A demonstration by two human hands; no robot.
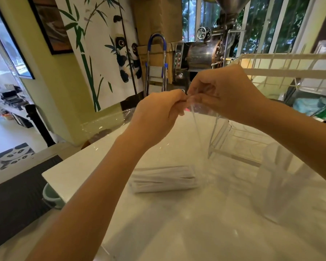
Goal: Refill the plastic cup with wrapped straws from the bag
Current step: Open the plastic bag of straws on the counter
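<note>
1. Left hand (158, 112) and right hand (222, 93), raised above the white table (79, 172), pinch the clear plastic bag (201, 110) top.
2. Wrapped straws (164, 178) (bundled) lie on the table below the hands.
3. Plastic cup (282, 178) stands right of the straws.

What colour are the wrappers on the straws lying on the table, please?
White, seen in the head view: the wrapped straws lie bundled on the table.

A café back room: steel coffee roaster (203, 53), stacked cardboard boxes (156, 17), white wire rack (290, 61).
</note>
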